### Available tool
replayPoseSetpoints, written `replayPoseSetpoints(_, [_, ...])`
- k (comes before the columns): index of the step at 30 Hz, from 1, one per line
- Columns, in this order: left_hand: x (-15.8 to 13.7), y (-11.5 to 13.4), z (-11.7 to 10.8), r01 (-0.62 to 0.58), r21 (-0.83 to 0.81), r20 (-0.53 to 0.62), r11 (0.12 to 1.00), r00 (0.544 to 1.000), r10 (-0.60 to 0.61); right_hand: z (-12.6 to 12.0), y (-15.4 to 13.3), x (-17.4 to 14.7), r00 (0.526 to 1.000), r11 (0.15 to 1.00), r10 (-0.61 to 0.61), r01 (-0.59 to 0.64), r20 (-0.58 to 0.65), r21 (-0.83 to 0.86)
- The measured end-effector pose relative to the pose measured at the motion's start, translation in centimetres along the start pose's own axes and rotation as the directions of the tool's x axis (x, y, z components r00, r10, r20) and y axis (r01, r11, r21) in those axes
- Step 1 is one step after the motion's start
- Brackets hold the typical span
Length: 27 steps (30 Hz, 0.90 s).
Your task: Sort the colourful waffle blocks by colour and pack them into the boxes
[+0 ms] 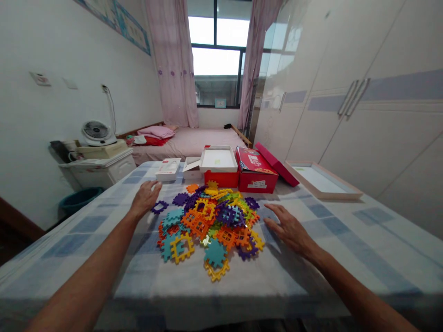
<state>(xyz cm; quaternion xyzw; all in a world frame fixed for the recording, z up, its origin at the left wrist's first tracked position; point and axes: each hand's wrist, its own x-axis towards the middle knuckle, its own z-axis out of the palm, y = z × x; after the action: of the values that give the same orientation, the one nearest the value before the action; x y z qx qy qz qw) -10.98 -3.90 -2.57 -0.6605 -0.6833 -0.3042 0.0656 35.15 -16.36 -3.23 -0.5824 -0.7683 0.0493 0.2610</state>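
Note:
A heap of plastic interlocking building pieces (199, 223) in orange, yellow, purple, teal and green lies on the table in front of me. Many have notched edges, and some are window-like frames. To the left of the heap, my left hand (146, 198) rests beside a purple square frame piece (159, 207), holding nothing, its fingers stretched forward. On the other side, my right hand (285, 226) hovers at or near the cloth with fingers apart and nothing in them. Closest to it are a purple piece (252, 203) and a yellow piece (256, 240) at the heap's edge.
Behind the heap stand a small white box (168, 169), an open white box lid (218, 159), a red box (258, 173) with a leaning red lid (277, 165), and a shallow tray-like lid (325, 182). A checked cloth (138, 281) covers the table. A bed (200, 138) lies beyond.

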Motion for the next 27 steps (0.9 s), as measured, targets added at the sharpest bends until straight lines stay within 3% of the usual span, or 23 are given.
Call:
replayPoseSetpoints(3, [1.0,2.4,1.8,0.05,-0.114,-0.043,0.992,0.998,-0.055,0.1,-4.9,1.6,0.992,0.998,-0.032,0.025,0.123,0.063])
replayPoseSetpoints(6, [0.3,1.1,3.1,0.138,-0.154,0.013,0.978,0.99,-0.138,1.3,-8.2,2.8,0.989,1.0,-0.013,0.017,0.144,-0.025])
replayPoseSetpoints(9, [-0.4,-1.0,3.8,0.192,-0.11,0.056,0.975,0.981,-0.186,2.8,-9.4,3.7,0.994,0.998,0.02,-0.013,0.111,-0.063])
replayPoseSetpoints(12, [-0.4,-1.7,4.1,0.157,-0.077,0.038,0.985,0.987,-0.155,3.2,-9.2,4.9,0.995,1.0,0.008,-0.01,0.104,0.024])
replayPoseSetpoints(18, [0.0,-1.0,5.0,0.073,-0.046,0.029,0.996,0.997,-0.071,2.7,-7.3,6.9,0.982,0.926,-0.178,0.144,0.069,0.349])
replayPoseSetpoints(27, [0.0,-0.7,5.4,0.05,0.021,0.068,0.999,0.996,-0.051,4.2,-4.7,6.1,1.0,0.777,0.004,0.005,-0.013,0.63])
